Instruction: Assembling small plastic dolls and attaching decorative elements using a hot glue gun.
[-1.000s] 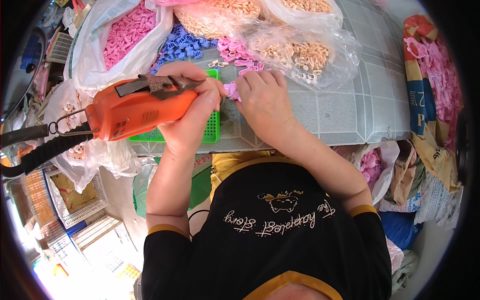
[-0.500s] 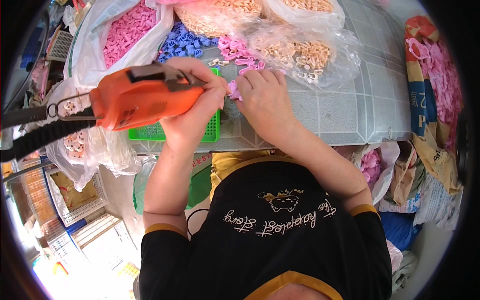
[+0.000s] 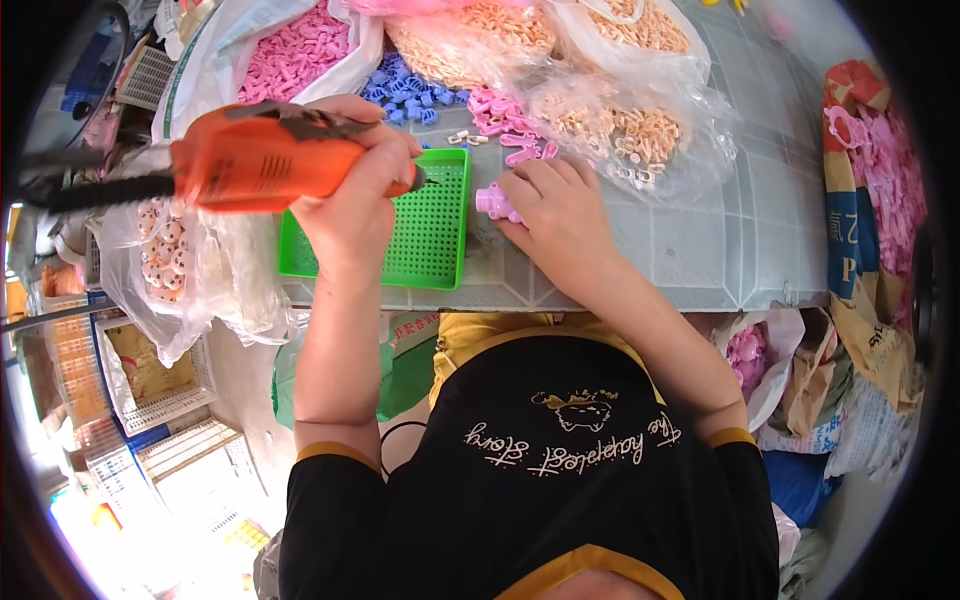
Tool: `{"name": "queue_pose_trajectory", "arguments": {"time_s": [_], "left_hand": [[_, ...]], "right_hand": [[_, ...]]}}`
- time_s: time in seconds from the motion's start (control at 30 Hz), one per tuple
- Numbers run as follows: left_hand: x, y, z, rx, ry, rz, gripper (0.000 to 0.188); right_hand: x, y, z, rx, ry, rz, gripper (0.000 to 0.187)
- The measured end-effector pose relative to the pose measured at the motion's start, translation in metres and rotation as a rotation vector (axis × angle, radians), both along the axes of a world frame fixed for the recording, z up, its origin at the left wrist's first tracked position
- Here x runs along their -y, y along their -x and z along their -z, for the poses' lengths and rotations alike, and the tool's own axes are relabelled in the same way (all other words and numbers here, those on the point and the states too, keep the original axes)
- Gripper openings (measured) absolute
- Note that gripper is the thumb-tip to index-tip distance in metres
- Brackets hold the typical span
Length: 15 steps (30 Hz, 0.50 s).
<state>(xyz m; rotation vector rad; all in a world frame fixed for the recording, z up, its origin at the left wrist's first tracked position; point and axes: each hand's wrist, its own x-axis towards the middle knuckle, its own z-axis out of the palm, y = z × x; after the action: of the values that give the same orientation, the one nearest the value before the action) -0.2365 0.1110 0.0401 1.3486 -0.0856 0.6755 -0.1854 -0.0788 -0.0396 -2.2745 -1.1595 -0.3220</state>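
Note:
My left hand [image 3: 352, 200] is wrapped round an orange electric screwdriver [image 3: 262, 160], its dark tip pointing right over a green perforated tray [image 3: 432, 235]. A black coiled cable runs from the tool's back end to the left. Just right of the tray, my right hand [image 3: 552, 212] grips a small pink plastic part [image 3: 494, 202] low over the table. The fingers cover its right side. Beyond that hand lie loose pink clip-like pieces [image 3: 520, 148] and a few small cream pieces [image 3: 466, 137].
Along the back are a bag of pink parts [image 3: 298, 55], a pile of blue parts [image 3: 410, 92] and clear bags of cream parts [image 3: 640, 135]. A clear bag of round spotted pieces [image 3: 165, 250] hangs at the left. A sack of pink parts [image 3: 880, 190] stands right of the grey table [image 3: 740, 220].
My left hand and the screwdriver have drawn back left from the pink part, uncovering more of the tray. My right hand still holds the part. The whole view has shifted slightly.

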Motion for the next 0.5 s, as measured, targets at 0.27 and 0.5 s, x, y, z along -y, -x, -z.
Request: {"name": "queue_pose_trajectory", "arguments": {"time_s": [0.27,0.5], "left_hand": [[-0.023,-0.013,0.022,-0.093,-0.109,-0.127,0.029],[-0.028,-0.015,0.031,-0.032,-0.028,-0.089,0.029]], "right_hand": [[0.000,-0.004,-0.008,-0.004,-0.017,-0.109,0.045],[-0.003,-0.007,-0.006,-0.026,-0.010,-0.152,0.043]]}}
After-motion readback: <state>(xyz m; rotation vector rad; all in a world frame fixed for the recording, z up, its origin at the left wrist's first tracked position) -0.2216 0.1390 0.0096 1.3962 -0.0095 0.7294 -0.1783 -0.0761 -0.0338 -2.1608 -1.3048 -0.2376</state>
